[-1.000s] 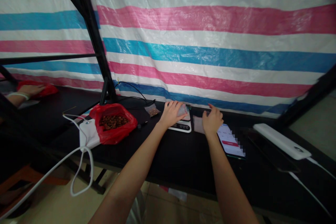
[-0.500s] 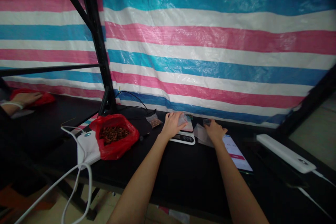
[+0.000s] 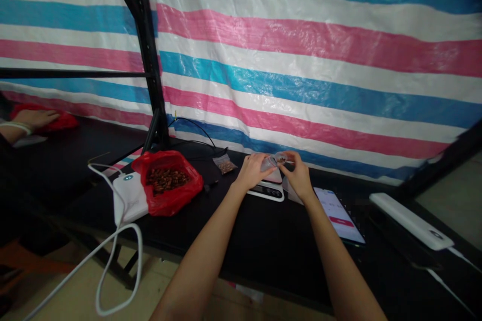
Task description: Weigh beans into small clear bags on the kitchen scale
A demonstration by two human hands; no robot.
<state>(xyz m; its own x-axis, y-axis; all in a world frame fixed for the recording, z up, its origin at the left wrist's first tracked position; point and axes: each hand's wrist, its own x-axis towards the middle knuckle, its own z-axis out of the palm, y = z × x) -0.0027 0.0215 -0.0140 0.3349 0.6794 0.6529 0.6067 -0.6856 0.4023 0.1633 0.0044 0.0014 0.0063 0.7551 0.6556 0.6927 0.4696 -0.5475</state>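
Observation:
Above the kitchen scale (image 3: 280,193), my left hand (image 3: 253,171) is closed around a clear plastic piece (image 3: 267,164) that looks like a small cup lying on its side. My right hand (image 3: 299,174) grips a small round clear cup (image 3: 280,157) by its side, with a few brown bits in it. The two clear pieces meet or nearly meet; exact contact is too small to tell. Part of the scale's plate is hidden behind my left hand. Flat clear plastic bags (image 3: 291,193) lie right of the scale, below my right hand.
A red plastic bag (image 3: 192,193) full of brown beans or nuts stands left, against a white power bank (image 3: 130,200) with a cable. Behind lies a small zip bag (image 3: 226,164). A lit phone (image 3: 341,218) and white device (image 3: 410,220) lie right. Another person's hand (image 3: 35,118) is far left.
My right hand has lifted the small round cup off the bags and brought it left beside the clear piece in my left hand. The view has tilted down slightly.

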